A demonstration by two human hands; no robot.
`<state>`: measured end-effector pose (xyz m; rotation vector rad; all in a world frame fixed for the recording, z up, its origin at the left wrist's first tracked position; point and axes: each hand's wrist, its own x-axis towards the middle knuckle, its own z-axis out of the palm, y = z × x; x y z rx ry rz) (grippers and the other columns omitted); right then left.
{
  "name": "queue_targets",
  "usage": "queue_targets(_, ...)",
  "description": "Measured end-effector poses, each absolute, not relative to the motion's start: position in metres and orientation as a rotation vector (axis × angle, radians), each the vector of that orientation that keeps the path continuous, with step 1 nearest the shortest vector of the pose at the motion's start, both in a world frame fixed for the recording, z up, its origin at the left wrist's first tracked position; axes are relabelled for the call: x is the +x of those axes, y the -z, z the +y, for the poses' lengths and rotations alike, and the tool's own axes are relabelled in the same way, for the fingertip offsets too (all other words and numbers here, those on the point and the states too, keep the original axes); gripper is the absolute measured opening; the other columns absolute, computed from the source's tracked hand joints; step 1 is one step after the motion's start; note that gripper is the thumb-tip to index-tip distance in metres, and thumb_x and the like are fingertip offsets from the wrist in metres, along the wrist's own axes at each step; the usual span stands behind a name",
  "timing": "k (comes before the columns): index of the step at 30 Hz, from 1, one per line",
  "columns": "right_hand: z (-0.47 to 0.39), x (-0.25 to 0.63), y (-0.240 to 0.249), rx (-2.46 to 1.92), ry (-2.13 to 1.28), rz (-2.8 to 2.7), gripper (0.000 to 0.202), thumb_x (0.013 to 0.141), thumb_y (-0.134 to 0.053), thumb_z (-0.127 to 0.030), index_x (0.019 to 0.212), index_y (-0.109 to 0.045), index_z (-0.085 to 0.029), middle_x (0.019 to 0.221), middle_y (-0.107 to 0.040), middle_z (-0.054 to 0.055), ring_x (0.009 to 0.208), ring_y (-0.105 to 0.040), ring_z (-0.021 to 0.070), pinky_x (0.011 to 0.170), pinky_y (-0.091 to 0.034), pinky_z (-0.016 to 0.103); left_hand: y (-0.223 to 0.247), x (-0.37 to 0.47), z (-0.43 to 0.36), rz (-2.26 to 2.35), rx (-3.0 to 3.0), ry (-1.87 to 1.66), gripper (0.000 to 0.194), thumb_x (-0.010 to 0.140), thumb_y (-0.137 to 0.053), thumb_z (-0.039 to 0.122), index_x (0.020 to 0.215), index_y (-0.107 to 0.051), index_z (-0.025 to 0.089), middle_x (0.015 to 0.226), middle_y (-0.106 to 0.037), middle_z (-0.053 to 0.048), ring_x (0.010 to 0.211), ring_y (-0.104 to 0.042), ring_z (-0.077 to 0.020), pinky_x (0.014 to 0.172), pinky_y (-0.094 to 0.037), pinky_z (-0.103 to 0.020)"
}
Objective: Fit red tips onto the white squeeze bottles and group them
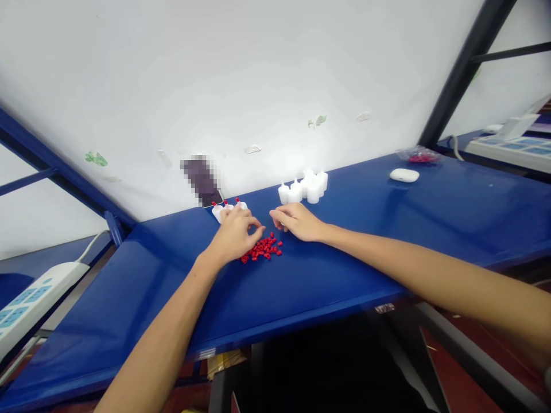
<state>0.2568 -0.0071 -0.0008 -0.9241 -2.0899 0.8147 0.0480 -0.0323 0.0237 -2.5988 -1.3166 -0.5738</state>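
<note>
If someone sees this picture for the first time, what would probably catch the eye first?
Probably the red caps, heaped beside the left hand and bright against the blue table. Next, perhaps, the white bottles clustered just beyond the right hand, and the red-tipped bottles lined up behind the left hand.

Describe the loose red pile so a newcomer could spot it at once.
Start at the blue table and find the left hand. Next to it, on the right in the picture, lies a heap of small red pieces. Unlike the red items in the clear bag at far right, these lie loose.
</note>
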Motion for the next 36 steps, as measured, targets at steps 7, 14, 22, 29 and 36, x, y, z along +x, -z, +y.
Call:
queue_targets(7,-0.009,0.257,-0.002,-0.886,-0.770,-2.110,0.041,0.099,-0.037,-0.041,0.069,-0.051,-0.017,0.059,-0.053,-0.002,0.058,-0.047,0.0113,0.061,-0.031,0.026,-0.018,0.066,-0.032,-1.378,-2.853,0.500,0.030,0.094,-0.052,0.038,0.084,-0.074,0.019,0.067,-0.065,-0.002,0.058,-0.053,-0.0144,0.059,-0.037,-0.029)
queue_targets(14,-0.007,0.256,-0.001,-0.934,-0.694,-2.117,0.043,0.099,-0.035,-0.041,0.071,-0.056,-0.017,0.061,-0.054,-0.001,0.061,-0.049,0.0126,0.061,-0.030,0.027,-0.015,0.065,-0.029,-1.466,-2.789,0.510,0.018,0.089,-0.059,0.031,0.086,-0.073,0.021,0.084,-0.071,-0.004,0.072,-0.062,-0.0183,0.065,-0.042,-0.029)
queue_targets(22,-0.005,0.263,-0.004,-1.090,-0.478,-2.224,0.045,0.097,-0.037,-0.047,0.075,-0.061,-0.017,0.068,-0.060,0.002,0.066,-0.051,0.0146,0.063,-0.029,0.027,-0.022,0.059,-0.028,-1.541,-2.718,0.633,0.017,0.088,-0.060,0.029,0.088,-0.072,0.018,0.074,-0.072,-0.001,0.065,-0.062,-0.0151,0.067,-0.042,-0.027)
queue_targets(29,-0.006,0.266,-0.007,-1.089,-0.396,-2.369,0.027,0.090,-0.045,-0.036,0.093,-0.066,-0.019,0.083,-0.067,0.004,0.073,-0.053,0.0176,0.064,-0.029,0.027,-0.026,0.054,-0.034,-1.519,-2.729,0.497,0.021,0.087,-0.059,0.031,0.080,-0.072,0.017,0.074,-0.073,-0.004,0.068,-0.065,-0.0171,0.063,-0.044,-0.027)
queue_targets(36,-0.002,0.268,-0.005,-1.024,-0.418,-2.370,0.031,0.094,-0.031,-0.027,0.089,-0.061,-0.018,0.089,-0.065,0.005,0.079,-0.056,0.0189,0.071,-0.035,0.029,-0.028,0.052,-0.035,-1.439,-2.705,0.318,0.027,0.091,-0.055,0.037,0.088,-0.073,0.018,0.086,-0.073,-0.007,0.078,-0.066,-0.0211,0.068,-0.047,-0.031)
